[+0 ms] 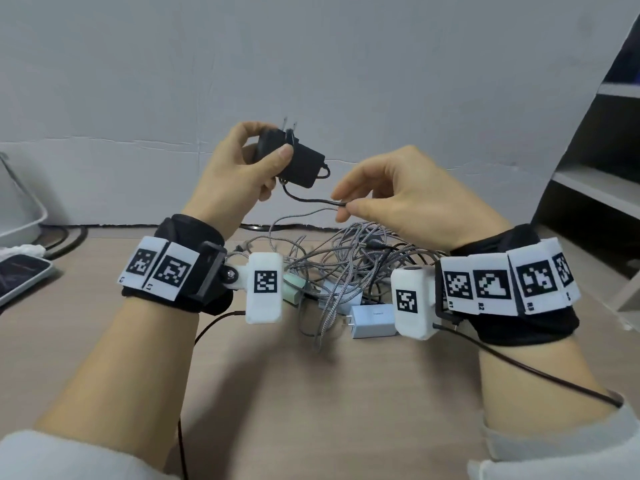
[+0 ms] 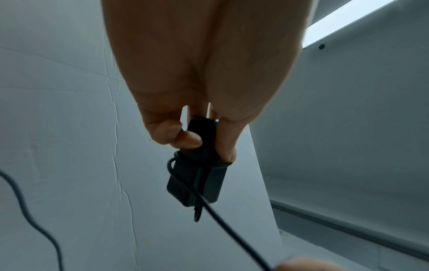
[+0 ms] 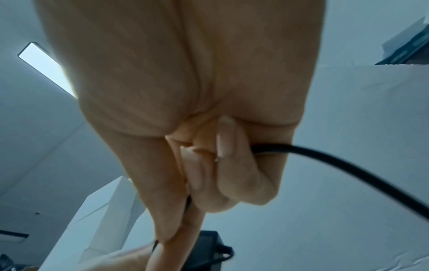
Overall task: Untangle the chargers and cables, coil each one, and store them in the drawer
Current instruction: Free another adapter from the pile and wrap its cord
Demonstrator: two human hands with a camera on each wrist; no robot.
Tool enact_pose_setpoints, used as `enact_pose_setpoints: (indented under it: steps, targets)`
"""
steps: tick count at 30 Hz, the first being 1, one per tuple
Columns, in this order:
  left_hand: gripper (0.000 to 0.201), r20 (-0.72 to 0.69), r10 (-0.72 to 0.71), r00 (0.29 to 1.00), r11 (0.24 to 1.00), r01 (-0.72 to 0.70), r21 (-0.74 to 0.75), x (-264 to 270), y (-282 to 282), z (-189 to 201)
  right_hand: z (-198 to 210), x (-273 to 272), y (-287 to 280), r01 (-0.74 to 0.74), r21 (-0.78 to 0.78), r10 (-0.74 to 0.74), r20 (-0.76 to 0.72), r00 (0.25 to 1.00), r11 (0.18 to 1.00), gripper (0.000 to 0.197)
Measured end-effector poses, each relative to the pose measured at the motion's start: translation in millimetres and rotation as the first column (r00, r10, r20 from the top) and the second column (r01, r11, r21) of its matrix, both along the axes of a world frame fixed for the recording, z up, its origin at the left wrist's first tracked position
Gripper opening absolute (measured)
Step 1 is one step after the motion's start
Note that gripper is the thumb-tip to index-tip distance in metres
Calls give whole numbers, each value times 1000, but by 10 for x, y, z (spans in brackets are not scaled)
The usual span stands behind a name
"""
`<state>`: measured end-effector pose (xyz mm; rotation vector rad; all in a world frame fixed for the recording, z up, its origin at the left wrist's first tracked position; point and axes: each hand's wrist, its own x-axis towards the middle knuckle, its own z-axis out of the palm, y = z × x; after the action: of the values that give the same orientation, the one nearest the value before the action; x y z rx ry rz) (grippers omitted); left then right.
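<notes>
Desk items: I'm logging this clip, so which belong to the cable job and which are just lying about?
Job: black charger in left hand; its black cable pinched by right hand; grey cable tangle; white charger.
Lying about: phone, white bin, shelves.

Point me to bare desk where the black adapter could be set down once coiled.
Bare wood lies near the desk edge, between the forearms and short of the white charger. Another strip lies left, between the left hand's wrist and the phone. The centre is crowded by the grey cable tangle.
</notes>
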<state>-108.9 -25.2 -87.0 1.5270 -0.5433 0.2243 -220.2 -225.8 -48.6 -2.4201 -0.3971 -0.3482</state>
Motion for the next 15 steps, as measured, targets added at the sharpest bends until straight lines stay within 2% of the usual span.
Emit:
enact_pose_setpoints:
  steps: [3,5,7,9,11,13,15]
  targets:
    - [31,26,-17,1000,985,12,172,-8,-66,-53,7,-8,47,-58,79,53,61,997,995,15]
    - [28,13,-109,994,953,101,284,-40,-116,-83,-12,44,43,-37,137,14,166,986,990,15]
    - [25,-38,-211,977,921,211,328,-88,-125,-73,-21,107,-14,26,190,-74,250,965,982,12]
    - [25,-92,-276,957,904,291,313,-122,-109,-57,-38,147,-80,87,230,-152,279,948,969,7]
    - [34,-150,-342,928,890,371,266,-145,-95,-40,-60,184,-131,124,257,-199,286,937,958,1]
    - [44,-187,-397,899,869,433,240,-162,-88,-33,-87,228,-160,152,264,-228,287,930,952,2]
    - [43,-212,-440,872,852,481,208,-173,-84,-31,-105,254,-164,159,269,-235,279,931,950,4]
